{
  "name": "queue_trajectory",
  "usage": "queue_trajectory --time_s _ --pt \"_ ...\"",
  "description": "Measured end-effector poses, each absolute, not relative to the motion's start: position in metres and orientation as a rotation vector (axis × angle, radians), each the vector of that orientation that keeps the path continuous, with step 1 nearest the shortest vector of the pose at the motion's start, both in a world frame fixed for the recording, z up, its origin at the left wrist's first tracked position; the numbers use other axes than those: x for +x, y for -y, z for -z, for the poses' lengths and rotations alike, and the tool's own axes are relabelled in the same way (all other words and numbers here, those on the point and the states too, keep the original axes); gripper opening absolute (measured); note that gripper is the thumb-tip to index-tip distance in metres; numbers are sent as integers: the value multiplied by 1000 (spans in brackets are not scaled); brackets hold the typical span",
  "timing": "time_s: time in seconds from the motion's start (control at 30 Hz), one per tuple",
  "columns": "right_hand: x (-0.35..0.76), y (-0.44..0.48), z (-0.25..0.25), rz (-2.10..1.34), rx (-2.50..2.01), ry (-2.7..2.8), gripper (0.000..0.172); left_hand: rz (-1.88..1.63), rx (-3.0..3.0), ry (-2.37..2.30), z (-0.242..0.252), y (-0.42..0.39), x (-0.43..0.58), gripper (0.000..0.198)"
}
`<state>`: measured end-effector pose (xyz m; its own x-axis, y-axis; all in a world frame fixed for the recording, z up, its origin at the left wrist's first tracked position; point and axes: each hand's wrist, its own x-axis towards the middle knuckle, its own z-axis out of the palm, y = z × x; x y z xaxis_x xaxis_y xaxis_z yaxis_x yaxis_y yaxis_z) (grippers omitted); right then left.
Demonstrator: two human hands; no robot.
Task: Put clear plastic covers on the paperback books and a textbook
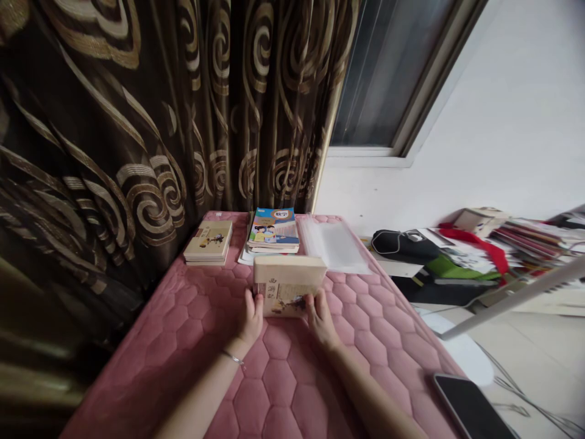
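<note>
A thick cream book (289,288) with Chinese characters and a small painted scene on its cover stands upright above the pink quilted surface, its cover facing me. My left hand (250,320) grips its left edge, thumb on the cover. On the opposite edge, my right hand (322,321) holds it the same way. The rear fingers of both hands are hidden behind it. Just beyond stands a pile of textbooks (274,230) topped by a blue mathematics book. To the left lies a stack of cream books (209,242) with a similar cover. Clear plastic sleeves (336,245) lie right of the textbooks.
A dark tablet-like device (470,405) rests at the near right edge of the pink padded surface (278,390). Patterned curtains (256,103) hang at the left and back. Beyond the right edge are a white stand (512,299), cables and a cluttered heap of papers.
</note>
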<state>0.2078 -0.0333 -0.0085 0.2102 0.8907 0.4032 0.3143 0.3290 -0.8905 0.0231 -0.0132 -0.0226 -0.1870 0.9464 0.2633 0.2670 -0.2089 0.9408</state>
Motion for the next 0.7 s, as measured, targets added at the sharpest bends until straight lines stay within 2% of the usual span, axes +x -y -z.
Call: queue_trajectory --time_s 0.17,0.3,0.7 --pt "209 17 -24 -503 -1367 1310 32 -1463 1424 -1324 -19 -8 31 32" --pt "218 1 -50 -600 -1637 1337 38 -1381 1242 -1313 -45 -29 36 28" --pt "238 -17 -20 -744 -1729 1500 43 -1055 1099 -1469 -25 -38 32 43"
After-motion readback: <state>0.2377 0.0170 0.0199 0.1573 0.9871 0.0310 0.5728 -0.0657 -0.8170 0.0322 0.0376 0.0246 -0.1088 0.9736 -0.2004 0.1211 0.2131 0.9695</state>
